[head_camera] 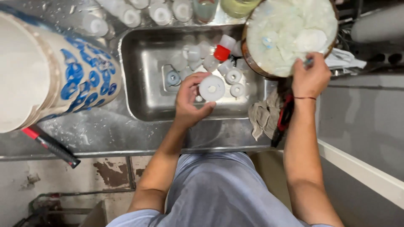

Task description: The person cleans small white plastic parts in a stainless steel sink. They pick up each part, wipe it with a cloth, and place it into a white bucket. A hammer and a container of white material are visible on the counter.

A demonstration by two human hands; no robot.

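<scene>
Steel sink (pixel 143 80) holds bottles (pixel 198 56); left hand (pixel 191 101) grips one.

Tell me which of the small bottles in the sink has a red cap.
The small bottle at the back of the sink, beside the round basin; its cap is red, the others' are white or clear.
</scene>
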